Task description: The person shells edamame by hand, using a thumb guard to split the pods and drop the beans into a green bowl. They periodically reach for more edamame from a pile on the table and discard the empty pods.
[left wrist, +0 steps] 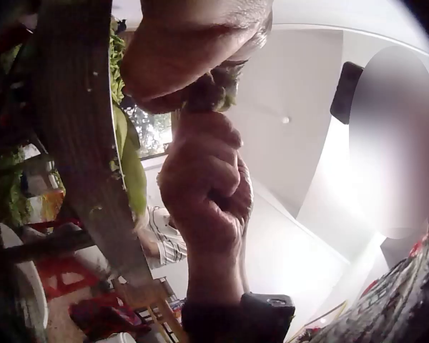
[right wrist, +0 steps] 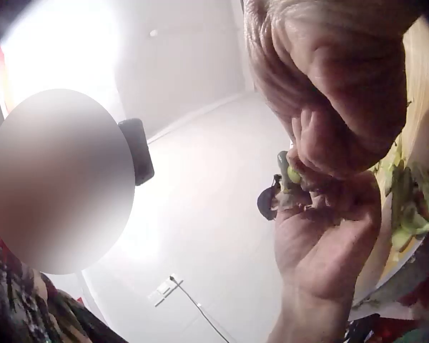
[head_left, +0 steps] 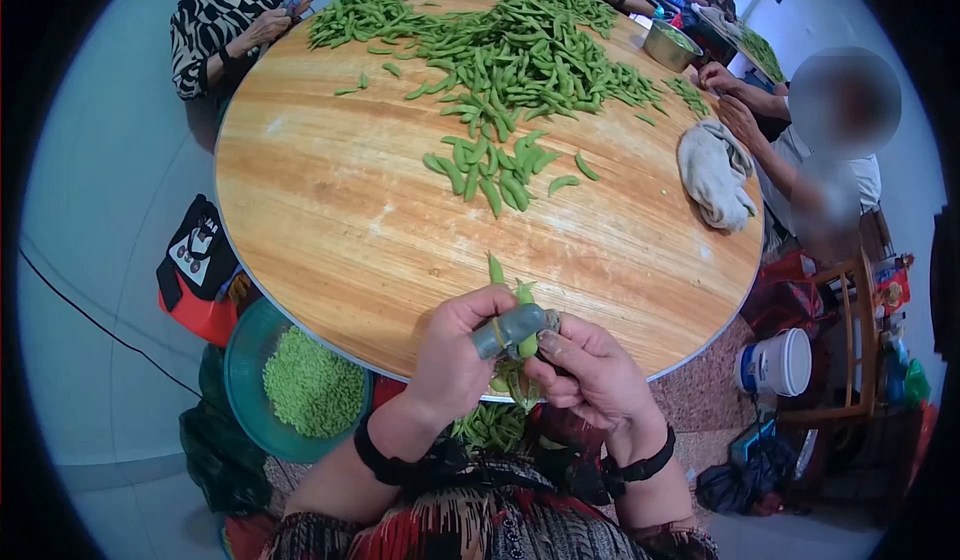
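Over the near edge of the round wooden table (head_left: pixel 350 250), both hands meet around a green soybean pod (head_left: pixel 528 346). My left hand (head_left: pixel 452 350) holds the pod under its thumb, which wears a grey-green thumb cover (head_left: pixel 512 330) with a yellow band. Thumb and fingers of my right hand (head_left: pixel 598 372) pinch the pod's other side; the thumb is soiled. Another pod (head_left: pixel 496 268) sticks up beyond the left fingers. In the right wrist view the left hand (right wrist: pixel 329 239) sits below the right one, and the fingers partly hide the pod. Several pods or husks (head_left: pixel 515 385) lie below the hands.
A large heap of pods (head_left: pixel 530 55) covers the table's far side, with a smaller cluster (head_left: pixel 490 170) nearer. A rag (head_left: pixel 715 175) lies at right. Shelled beans (head_left: pixel 315 385) fill a green basin (head_left: pixel 238 380) at lower left. Other people sit around; a white bucket (head_left: pixel 790 363) stands right.
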Available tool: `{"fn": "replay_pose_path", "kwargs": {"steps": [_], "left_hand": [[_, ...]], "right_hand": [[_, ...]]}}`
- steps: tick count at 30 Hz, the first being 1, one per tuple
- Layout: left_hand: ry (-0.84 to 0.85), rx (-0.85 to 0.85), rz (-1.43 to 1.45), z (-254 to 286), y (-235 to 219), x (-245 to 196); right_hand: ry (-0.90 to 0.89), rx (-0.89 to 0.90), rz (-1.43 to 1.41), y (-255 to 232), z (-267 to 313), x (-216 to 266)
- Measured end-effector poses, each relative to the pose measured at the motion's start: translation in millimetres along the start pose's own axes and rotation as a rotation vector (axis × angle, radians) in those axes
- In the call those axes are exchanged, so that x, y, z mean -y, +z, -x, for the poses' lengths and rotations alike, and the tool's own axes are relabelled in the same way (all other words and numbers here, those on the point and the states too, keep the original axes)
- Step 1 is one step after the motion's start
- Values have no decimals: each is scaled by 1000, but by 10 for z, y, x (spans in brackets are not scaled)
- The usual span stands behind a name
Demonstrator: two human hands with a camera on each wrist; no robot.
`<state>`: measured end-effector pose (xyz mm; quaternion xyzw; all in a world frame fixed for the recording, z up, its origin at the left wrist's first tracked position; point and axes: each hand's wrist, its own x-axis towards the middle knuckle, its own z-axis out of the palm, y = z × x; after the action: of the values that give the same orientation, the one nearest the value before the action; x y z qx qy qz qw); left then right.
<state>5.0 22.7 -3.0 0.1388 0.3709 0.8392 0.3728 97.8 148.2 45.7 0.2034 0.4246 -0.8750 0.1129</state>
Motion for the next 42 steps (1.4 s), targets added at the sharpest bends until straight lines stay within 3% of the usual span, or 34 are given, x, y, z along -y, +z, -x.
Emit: {"fn": "replay_pose_path", "kwargs": {"steps": [2, 4, 6, 7, 8, 9, 11, 13, 15, 17, 18, 19, 20, 21, 23, 25, 27, 29, 31, 32, 34, 36, 38, 40, 41, 42], "left_hand": [[-138, 51, 192, -21, -32, -47], [-95, 10, 73, -31, 26, -88], [-45, -28, -39, -49, 66, -99], [68, -61, -351, -53, 79, -95], [181, -102, -663, -58, 90, -93], [193, -110, -654, -68, 105, -103], [193, -148, -622, -92, 125, -141], [188, -153, -593, -140, 20, -80], [181, -154, -566, -169, -68, -64], [-77, -136, -158, -177, -119, -84], [-69, -137, -156, -179, -136, -76], [-82, -117, 24, -181, -149, -61], [-95, -95, 204, -181, -153, -55], [-85, -94, 208, -180, -108, -70], [-44, -277, 151, -173, 26, -101], [-11, -271, 81, -165, -13, -112], [74, -102, -403, -120, -81, -167], [165, -52, -540, -125, -87, -115], [330, -16, -707, -108, -58, -136], [328, -15, -706, -97, -58, -164], [315, 16, -897, -51, -72, -255], [223, 46, -872, 3, -49, -405], [130, 77, -852, 21, -57, -425], [293, 70, -875, 15, -102, -353], [291, 69, -876, -3, -137, -322], [522, 121, -1040, -32, -181, -295]], "right_hand": [[0, 40, -19, -27, -23, -6], [1, 78, -35, -35, -56, -16], [-240, -129, 451, 3, -118, -27], [-239, -125, 466, -3, -158, -43], [-390, -216, 711, -24, -206, -68], [-544, -304, 954, -40, -244, -71], [-540, -358, 1068, -52, -315, -19], [-461, -314, 821, -86, -391, 12], [-448, -290, 771, -102, -450, 6], [-430, -263, 721, -82, -491, -11], [-433, -297, 712, -61, -503, -31], [-437, -330, 705, -38, -520, -50], [-602, -411, 945, 0, -549, -95], [-742, -476, 1175, 175, -506, -84], [-764, -455, 1385, 275, -476, -107], [-824, -392, 1366, 165, -500, -34], [-551, -444, 843, 105, -530, 132], [-458, -403, 691, 43, -561, 201], [-349, -142, 443, 1, -579, 210], [-308, -103, 386, -57, -571, 205], [-280, -88, 414, -74, -554, 194], [-253, -71, 440, -53, -553, 175], [-353, -89, 530, 12, -575, 136], [-395, -85, 510, 3, -592, 90], [-440, -79, 494, 16, -591, 79], [-440, -79, 493, 30, -573, 59]]}}
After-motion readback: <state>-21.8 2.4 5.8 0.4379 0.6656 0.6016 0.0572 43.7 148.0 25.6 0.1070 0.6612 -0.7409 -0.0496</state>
